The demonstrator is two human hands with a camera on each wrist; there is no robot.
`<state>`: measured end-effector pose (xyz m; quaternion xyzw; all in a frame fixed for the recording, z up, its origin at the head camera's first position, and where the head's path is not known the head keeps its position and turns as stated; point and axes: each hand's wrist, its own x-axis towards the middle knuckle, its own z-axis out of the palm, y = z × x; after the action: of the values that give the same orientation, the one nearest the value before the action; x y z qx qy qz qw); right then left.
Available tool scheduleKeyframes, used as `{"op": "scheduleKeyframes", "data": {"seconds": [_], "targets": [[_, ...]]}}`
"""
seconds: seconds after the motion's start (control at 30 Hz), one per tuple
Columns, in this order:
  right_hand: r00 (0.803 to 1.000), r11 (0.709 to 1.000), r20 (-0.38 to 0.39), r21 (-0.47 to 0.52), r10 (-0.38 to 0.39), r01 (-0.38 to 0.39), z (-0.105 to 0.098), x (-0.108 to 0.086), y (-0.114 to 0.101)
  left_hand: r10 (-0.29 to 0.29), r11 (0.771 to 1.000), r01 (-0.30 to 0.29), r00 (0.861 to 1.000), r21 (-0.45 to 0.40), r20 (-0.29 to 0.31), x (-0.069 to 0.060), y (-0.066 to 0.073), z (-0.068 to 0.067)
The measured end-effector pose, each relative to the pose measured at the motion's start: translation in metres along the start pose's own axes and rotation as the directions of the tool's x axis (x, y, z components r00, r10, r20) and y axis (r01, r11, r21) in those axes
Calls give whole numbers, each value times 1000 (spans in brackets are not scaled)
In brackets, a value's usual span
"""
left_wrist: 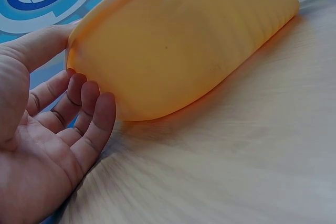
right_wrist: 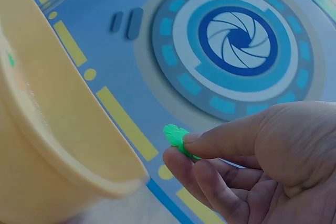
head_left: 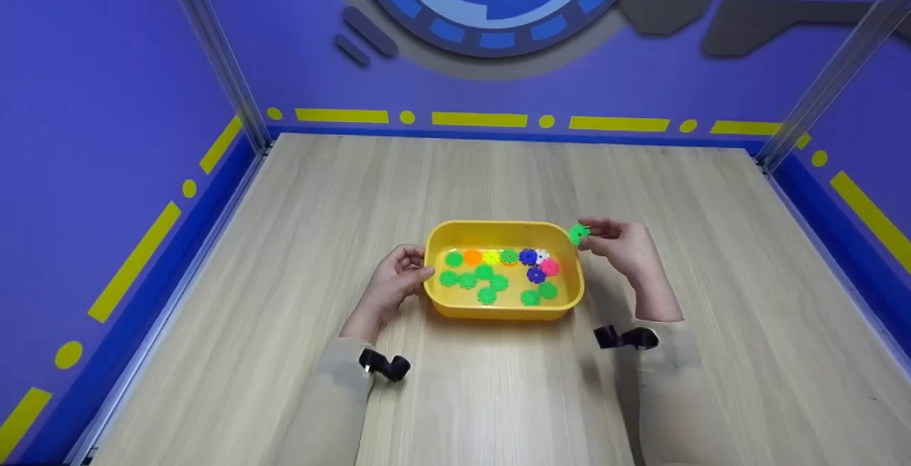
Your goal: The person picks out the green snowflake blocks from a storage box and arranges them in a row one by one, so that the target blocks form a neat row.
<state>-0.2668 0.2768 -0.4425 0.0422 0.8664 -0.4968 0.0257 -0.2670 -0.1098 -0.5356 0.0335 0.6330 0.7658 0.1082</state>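
Observation:
A yellow plastic tub [head_left: 505,314] stands on the table, with several flat notched discs lying on its floor. Most discs are green, such as a green disc [head_left: 487,296]; others are orange, yellow, dark blue, white and pink. At the tub's left end my left hand [head_left: 390,282] grips the rim, thumb on top and fingertips against the outer wall, as the left wrist view shows. Just outside the right end, my right hand [head_left: 623,247] pinches another green notched disc [right_wrist: 177,136] between thumb and fingers, above the rim.
The wood-grain table [head_left: 498,395] runs back to a blue printed wall [head_left: 299,60]. More blue panels [head_left: 92,131] with metal corner posts close off both sides. Each wrist carries a small black camera [head_left: 384,364] on a strap.

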Motion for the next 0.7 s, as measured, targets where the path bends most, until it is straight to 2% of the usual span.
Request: {"op": "scheduleKeyframes", "data": {"seconds": [0.33, 0.5, 0.7], "targets": [[998, 997, -58, 79, -4, 9, -12, 5, 21, 4, 1000, -4, 1000, 1, -6, 0, 0, 0], [997, 996, -63, 85, 35, -29, -11, 9, 31, 15, 1000, -15, 1000, 3, 5, -1, 1, 0], [995, 996, -68, 44, 78, -75, -3, 16, 44, 11, 1000, -11, 1000, -4, 13, -1, 2, 0]]}}
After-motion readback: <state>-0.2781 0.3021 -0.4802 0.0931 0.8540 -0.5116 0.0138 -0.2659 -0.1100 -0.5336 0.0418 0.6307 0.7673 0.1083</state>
